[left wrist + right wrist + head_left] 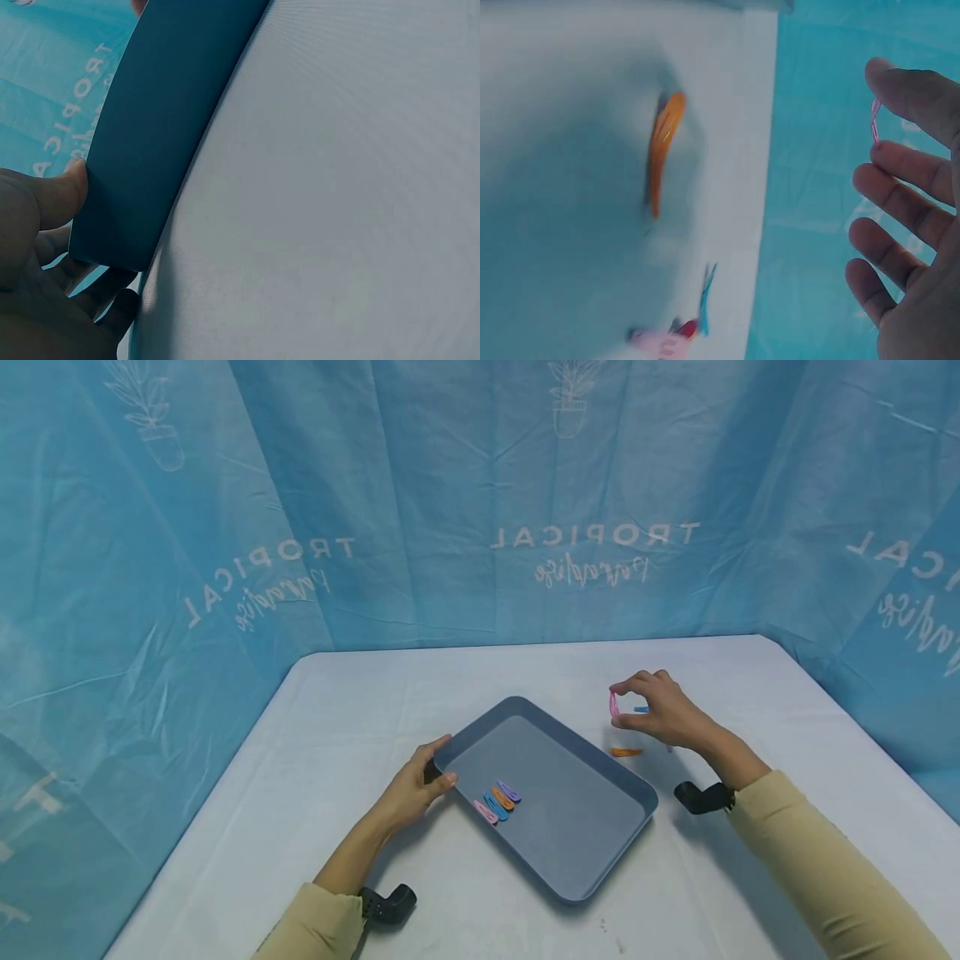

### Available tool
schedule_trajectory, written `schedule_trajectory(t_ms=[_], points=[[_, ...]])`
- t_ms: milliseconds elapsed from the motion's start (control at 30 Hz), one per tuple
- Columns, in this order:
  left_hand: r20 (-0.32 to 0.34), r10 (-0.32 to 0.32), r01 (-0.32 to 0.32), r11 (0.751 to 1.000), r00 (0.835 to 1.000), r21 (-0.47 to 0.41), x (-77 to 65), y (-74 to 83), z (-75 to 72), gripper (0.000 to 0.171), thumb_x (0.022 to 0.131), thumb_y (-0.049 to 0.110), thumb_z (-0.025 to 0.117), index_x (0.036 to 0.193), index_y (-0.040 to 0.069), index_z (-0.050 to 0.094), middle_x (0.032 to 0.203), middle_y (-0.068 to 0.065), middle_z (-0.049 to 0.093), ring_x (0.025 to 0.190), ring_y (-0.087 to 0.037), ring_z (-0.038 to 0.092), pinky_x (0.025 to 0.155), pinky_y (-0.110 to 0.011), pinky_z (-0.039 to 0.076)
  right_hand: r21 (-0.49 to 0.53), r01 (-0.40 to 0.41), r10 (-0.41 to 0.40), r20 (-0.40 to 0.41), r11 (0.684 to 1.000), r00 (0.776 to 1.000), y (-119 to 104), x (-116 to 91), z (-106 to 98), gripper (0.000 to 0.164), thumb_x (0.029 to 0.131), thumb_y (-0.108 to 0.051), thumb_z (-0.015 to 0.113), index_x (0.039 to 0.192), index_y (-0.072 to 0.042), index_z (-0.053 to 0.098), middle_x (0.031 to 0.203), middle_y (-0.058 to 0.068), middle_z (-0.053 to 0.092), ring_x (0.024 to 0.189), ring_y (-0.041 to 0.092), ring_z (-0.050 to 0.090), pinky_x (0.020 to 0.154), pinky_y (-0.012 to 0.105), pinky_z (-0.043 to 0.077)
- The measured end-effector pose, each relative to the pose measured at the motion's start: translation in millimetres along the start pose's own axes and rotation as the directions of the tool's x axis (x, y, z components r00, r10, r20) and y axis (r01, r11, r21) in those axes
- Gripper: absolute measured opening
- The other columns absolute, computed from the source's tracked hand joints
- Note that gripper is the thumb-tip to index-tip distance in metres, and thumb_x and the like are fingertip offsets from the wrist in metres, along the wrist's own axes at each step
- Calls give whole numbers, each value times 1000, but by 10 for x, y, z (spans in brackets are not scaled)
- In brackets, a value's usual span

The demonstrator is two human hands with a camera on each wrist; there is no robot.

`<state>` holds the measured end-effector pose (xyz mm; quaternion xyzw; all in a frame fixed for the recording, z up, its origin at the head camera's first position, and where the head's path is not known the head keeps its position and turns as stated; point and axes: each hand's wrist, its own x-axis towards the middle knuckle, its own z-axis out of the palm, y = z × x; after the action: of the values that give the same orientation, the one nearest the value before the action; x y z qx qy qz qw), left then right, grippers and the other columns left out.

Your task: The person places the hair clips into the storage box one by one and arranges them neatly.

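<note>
My left hand (408, 792) holds the left corner of a grey-blue tray (562, 810), thumb at the rim. In the left wrist view the thumb lies against the tray's outer wall (154, 135), with the other fingers around the corner. A pink snap hair clip (613, 703) is pinched between thumb and index finger of my right hand (663, 712), raised beyond the tray's far right side. Inside the tray, by its left edge, purple (508, 791), orange (502, 799), blue (495, 807) and pink (485, 812) hair clips lie in a row.
Below my right hand, an orange hair clip (626, 752) lies on the white tablecloth (360, 710). A blue clip (641, 709) is partly hidden behind the hand. The right wrist view also shows a pink piece (664, 344) near the blue one. Blue printed curtains (450, 485) surround the table.
</note>
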<state>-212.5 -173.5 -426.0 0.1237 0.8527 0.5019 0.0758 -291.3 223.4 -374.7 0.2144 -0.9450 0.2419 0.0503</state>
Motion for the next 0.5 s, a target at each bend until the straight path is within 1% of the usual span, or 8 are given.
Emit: schedule_trajectory(t_ms=[167, 333, 500], points=[[-1, -8, 8, 1000, 1000, -20, -16, 40, 7, 65, 95, 17, 56, 151, 14, 23, 156, -16, 20, 145, -40, 12, 112, -60, 21, 16, 76, -76, -16, 997, 997, -171, 24, 4, 52, 79, -24, 76, 125, -5, 59, 124, 16, 57, 112, 33, 41, 88, 55, 38], [-7, -18, 18, 999, 1000, -33, -19, 77, 22, 64, 95, 11, 55, 150, 10, 23, 155, -19, 20, 145, -40, 10, 112, -60, 20, 10, 129, -129, -27, 992, 991, -338, 61, 55, 52, 78, -23, 77, 124, -6, 61, 123, 13, 59, 110, 30, 43, 88, 52, 39], [-10, -7, 7, 1000, 1000, -11, -19, 54, 16, 64, 95, 16, 56, 151, 14, 24, 155, -17, 21, 145, -40, 12, 112, -60, 22, 7, 194, -194, -27, 981, 981, -477, 94, 108, 52, 76, -23, 79, 122, -6, 62, 119, 12, 61, 106, 27, 45, 86, 48, 38]])
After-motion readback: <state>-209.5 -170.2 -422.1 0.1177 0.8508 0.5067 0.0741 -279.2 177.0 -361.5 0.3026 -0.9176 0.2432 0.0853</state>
